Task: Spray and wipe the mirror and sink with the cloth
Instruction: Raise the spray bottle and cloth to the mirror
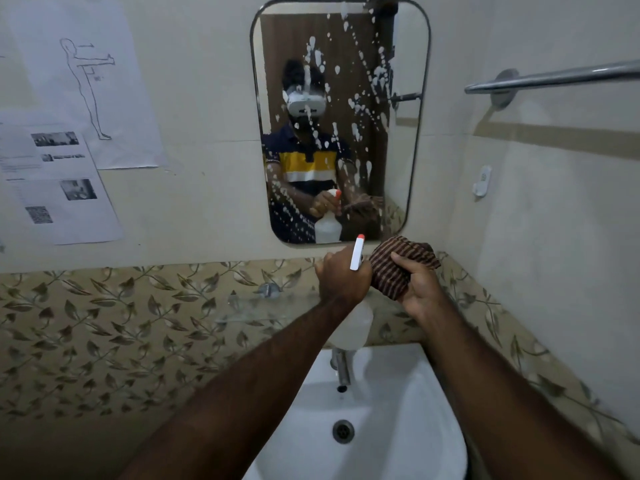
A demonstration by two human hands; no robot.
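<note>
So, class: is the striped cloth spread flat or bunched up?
Bunched: the cloth is wadded into a ball inside the right hand.

Head camera looks forward and down, close above the sink (398,427).

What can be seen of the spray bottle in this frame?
The spray bottle is a translucent white plastic bottle with a white spray head and trigger lever tipped orange-red. The left hand grips its neck, holding it roughly upright above the sink's tap, just below the mirror and beside the cloth bunched in the right hand. The hand and forearm hide much of it; its reflection shows in the mirror.
</note>
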